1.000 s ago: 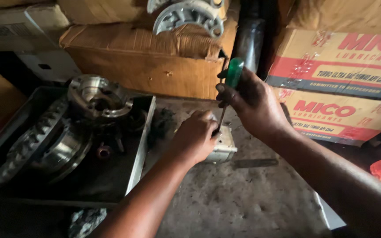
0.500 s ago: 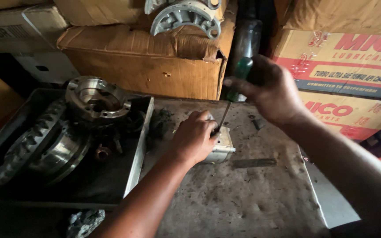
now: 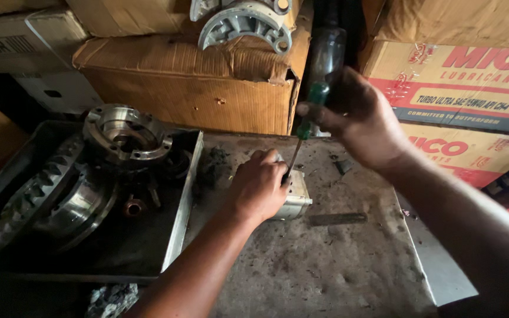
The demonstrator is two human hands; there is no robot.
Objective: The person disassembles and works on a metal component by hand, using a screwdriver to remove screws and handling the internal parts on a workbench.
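The right hand (image 3: 363,121) has its grip closed around a green-handled screwdriver (image 3: 307,121), tip angled down to a small metal block (image 3: 294,200) on the dirty tabletop (image 3: 325,265). The left hand (image 3: 258,188) clamps over that block, beside a tray (image 3: 181,206) of gear parts (image 3: 126,132).

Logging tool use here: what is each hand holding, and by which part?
Right hand grips a green-handled screwdriver by its handle. Left hand clasps a small grey metal block from above.

A grimy metal bench (image 3: 337,265) bears a tray (image 3: 181,206) and flat bar (image 3: 337,219).
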